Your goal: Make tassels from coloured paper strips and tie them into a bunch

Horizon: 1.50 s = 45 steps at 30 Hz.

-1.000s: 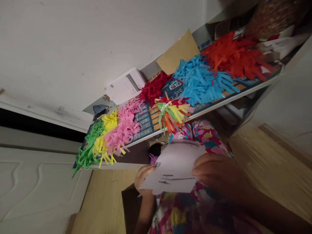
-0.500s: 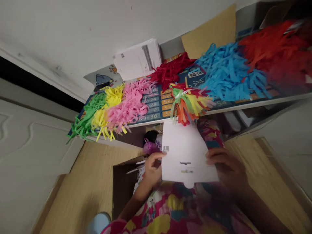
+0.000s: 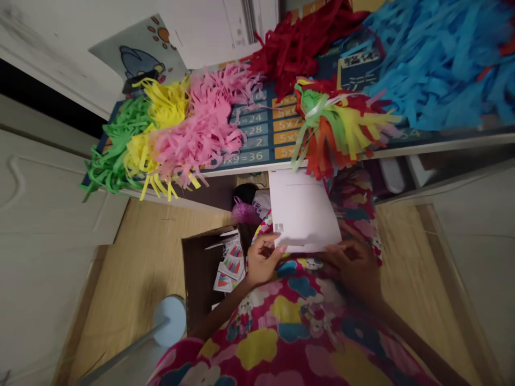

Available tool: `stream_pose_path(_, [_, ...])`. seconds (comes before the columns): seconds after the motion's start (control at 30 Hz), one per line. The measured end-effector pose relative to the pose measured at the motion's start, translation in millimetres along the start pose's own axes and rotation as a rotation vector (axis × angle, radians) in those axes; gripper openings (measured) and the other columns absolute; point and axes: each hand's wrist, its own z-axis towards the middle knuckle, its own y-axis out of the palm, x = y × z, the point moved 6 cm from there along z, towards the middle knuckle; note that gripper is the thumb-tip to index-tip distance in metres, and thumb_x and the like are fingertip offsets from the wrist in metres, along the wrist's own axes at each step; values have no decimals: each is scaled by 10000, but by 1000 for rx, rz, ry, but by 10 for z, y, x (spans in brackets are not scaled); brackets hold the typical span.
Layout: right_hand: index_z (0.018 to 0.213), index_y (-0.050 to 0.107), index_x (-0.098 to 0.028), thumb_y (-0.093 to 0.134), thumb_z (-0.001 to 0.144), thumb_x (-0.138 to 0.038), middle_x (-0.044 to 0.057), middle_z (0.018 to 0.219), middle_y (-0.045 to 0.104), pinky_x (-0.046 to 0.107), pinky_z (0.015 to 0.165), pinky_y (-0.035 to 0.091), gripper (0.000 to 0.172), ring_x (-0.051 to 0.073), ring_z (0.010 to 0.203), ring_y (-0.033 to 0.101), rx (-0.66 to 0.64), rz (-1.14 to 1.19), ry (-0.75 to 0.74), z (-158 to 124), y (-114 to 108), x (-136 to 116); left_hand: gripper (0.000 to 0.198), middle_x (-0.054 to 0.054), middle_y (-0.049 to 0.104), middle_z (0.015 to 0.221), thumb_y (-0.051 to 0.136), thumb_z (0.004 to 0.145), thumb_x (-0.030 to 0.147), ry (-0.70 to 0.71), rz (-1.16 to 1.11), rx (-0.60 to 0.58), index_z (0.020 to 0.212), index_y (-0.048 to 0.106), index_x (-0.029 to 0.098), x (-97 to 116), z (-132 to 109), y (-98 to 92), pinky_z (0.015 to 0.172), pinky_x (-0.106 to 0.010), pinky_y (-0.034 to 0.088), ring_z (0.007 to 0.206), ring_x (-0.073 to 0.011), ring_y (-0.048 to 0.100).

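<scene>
Live from the floor: 2 hands on a white paper sheet (image 3: pixel 301 212), held over floral clothing (image 3: pixel 277 343)! The left hand (image 3: pixel 263 260) grips its lower corner, the right hand (image 3: pixel 352 262) closes on the bottom edge. Just above, a multicoloured paper fringe bundle (image 3: pixel 338 126) droops off the counter (image 3: pixel 257 171), and a cardboard box (image 3: pixel 199 273) of small printed cards (image 3: pixel 231 268) sits beside the left hand!

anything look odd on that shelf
The tied bundle of mixed paper strips stands out: the other strips lie in loose single-colour heaps, but it is bound with white ribbon and droops over the shelf edge, above the white card.
</scene>
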Motion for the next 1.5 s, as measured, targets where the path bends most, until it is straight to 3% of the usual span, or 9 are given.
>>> stream_pose_path(0.13, [597,567,-212,712,700,-566,1,581,564,293,578,425,396,174,588,526,-126,-56,221,28,108,112,285,-3,692,729,799,725,416,-46,-3,12,874,715,188,-96,-16,28,581,-220,477,606,-110,596])
stream_pose_path(0.3, [562,531,-205,702,667,-632,-13,526,510,266,531,365,472,163,563,474,-138,-142,245,64,181,108,350,18,667,678,849,651,422,-137,-20,33,861,691,190,-186,-29,77,564,-216,482,587,-108,591])
stream_pose_path(0.53, [606,626,-189,696,686,-556,4,576,559,260,531,350,382,155,572,481,-258,-77,367,85,340,39,357,4,659,781,817,683,456,-167,-52,93,822,607,203,-220,-23,178,616,-223,514,674,-112,621])
stream_pose_path(0.7, [471,470,-207,689,678,-522,-21,499,446,259,527,336,436,131,528,416,-269,-137,320,112,377,11,442,36,593,726,857,629,447,-273,-59,135,809,532,206,-315,-61,212,534,-202,479,620,-98,583])
stream_pose_path(0.87, [475,438,-209,671,685,-485,-29,481,429,256,516,321,418,125,520,395,-306,-189,312,117,408,90,505,58,559,676,854,624,475,-358,-108,138,800,452,225,-381,-98,250,465,-211,440,534,-95,550])
stream_pose_path(1.1, [469,454,-210,651,671,-460,-23,489,465,260,538,336,377,131,536,432,-254,-259,279,173,439,78,469,88,469,595,838,663,425,-263,-16,142,736,424,217,-328,-80,219,450,-193,384,469,-56,449])
stream_pose_path(1.27, [455,445,-214,653,668,-467,-23,476,461,264,527,323,391,131,524,433,-240,-271,261,195,448,60,449,85,468,590,824,680,421,-268,20,123,738,428,217,-352,-93,208,437,-191,355,468,-59,442])
stream_pose_path(1.5, [604,582,-209,690,710,-553,23,641,625,293,640,434,376,192,646,569,-176,-284,194,164,429,119,524,88,480,627,896,551,353,-320,60,141,758,433,220,-442,-94,200,429,-194,309,470,-57,440])
